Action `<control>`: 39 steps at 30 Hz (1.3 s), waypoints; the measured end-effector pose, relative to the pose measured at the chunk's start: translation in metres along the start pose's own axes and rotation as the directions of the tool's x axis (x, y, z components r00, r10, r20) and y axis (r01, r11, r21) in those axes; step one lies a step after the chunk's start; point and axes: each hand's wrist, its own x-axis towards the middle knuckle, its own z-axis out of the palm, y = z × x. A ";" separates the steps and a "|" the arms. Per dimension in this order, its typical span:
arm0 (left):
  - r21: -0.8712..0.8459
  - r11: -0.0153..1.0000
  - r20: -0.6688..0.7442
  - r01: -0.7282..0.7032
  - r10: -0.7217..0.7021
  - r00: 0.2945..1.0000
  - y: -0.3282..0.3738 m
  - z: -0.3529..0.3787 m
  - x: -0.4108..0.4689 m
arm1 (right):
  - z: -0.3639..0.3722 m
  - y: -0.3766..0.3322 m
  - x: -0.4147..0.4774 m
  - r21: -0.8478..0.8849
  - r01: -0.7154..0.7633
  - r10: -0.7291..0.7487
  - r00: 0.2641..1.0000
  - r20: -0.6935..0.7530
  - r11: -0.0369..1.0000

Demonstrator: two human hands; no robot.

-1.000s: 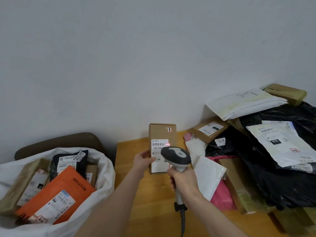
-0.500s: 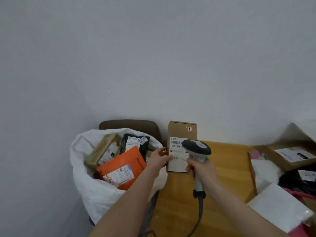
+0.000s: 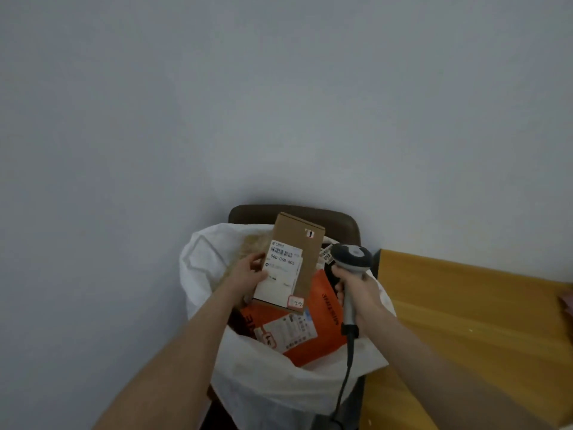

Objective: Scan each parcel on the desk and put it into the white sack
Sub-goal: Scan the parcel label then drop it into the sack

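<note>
Now left grip (image 3: 248, 274) holds box (image 3: 307, 265), right grip (image 3: 356, 294) scanner (image 3: 352, 258).

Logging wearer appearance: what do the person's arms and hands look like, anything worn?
Bare hands, no gloves: left hand, right hand. No watch, band or ring shows. Left forearm and right forearm are uncovered to the frame edge; no sleeves in view.

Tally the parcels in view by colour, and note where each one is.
Brown cardboard box, held by the left hand above the white sack: 1
Orange mailer, in the sack: 1
Black parcel, in the sack, mostly hidden: 1
Tan parcel, in the sack, blurred: 1
Total: 4
</note>
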 end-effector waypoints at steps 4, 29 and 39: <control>0.413 0.909 0.050 -0.060 0.043 0.998 -0.011 0.016 0.014 | 0.008 0.015 0.012 0.007 -0.072 0.072 0.997 -0.036 0.997; 0.895 0.281 0.253 -0.346 0.321 0.913 0.008 0.125 0.026 | -0.089 0.014 -0.019 0.167 -0.009 0.077 0.910 -0.407 0.986; 0.745 0.208 0.514 -0.634 0.427 0.744 0.092 0.266 -0.026 | -0.197 0.014 -0.059 0.277 0.019 0.157 0.787 -0.597 0.961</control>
